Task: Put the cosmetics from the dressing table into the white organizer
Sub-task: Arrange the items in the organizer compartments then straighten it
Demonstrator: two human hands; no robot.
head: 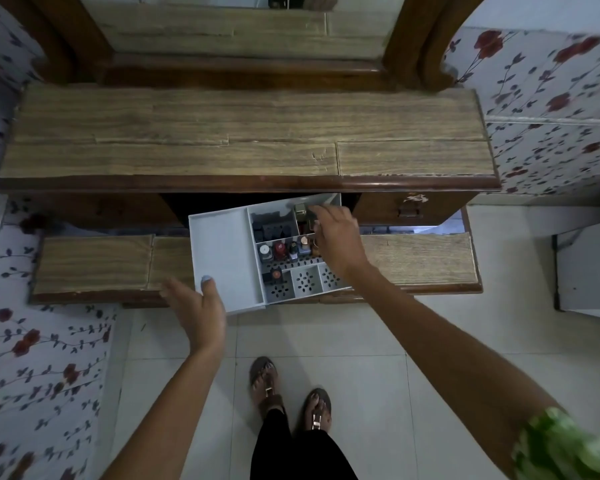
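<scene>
The white organizer sits skewed on the dressing table's lower shelf, its back edge tucked under the table top. Its right half is divided into compartments that hold dark lipsticks, several small bottles and a gold box. The wide left compartment is bare. My left hand grips the organizer's front left corner, thumb on the inside. My right hand reaches over the back right compartment, fingers curled around a small gold-capped cosmetic. My palm hides the organizer's right wall.
A mirror in a dark wooden frame stands behind the table top. A drawer with a metal handle is at the right under the top. Floral fabric lies on the floor at the left. My sandalled feet stand on white tiles.
</scene>
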